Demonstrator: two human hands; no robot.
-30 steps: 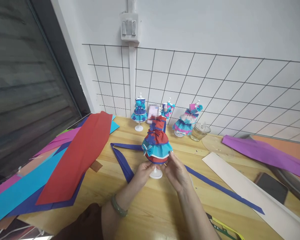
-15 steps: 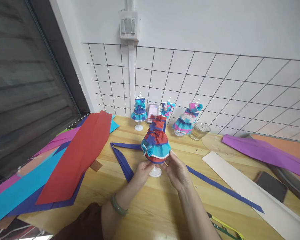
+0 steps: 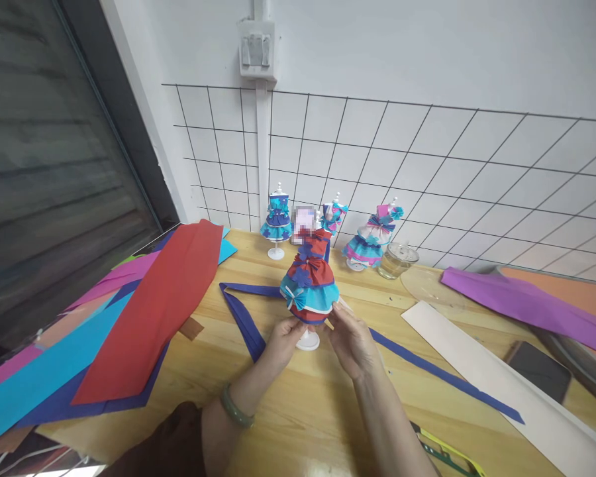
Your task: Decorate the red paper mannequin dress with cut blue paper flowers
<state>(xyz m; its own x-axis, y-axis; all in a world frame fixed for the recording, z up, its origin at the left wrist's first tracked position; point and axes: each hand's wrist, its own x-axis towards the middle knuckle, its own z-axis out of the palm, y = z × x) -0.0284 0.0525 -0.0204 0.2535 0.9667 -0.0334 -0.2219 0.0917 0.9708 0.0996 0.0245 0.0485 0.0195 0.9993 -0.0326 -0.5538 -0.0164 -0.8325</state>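
A miniature dress form (image 3: 315, 273) wears a tiered red and light blue crepe paper dress with dark blue trim, bows and flowers. It stands upright on its white round base (image 3: 308, 340). My left hand (image 3: 284, 341) is closed at the lower left of the skirt, its fingertips partly hidden beneath the hem. On the other side, my right hand (image 3: 351, 339) grips the skirt's lower right edge, fingers against the light blue tier. A long dark blue paper strip (image 3: 447, 376) runs behind the form and out to both sides.
Several dressed mini forms, one blue (image 3: 277, 218) and one pink and blue (image 3: 370, 238), stand near the wall beside a glass (image 3: 397, 260). Crepe paper sheets (image 3: 159, 311) lie left. A cream strip (image 3: 506, 391), phone (image 3: 539, 371) and yellow-green tool (image 3: 449, 450) lie right.
The fingers of my right hand have shifted slightly up and left over the skirt's edge. My left hand and the dress form look almost unmoved.
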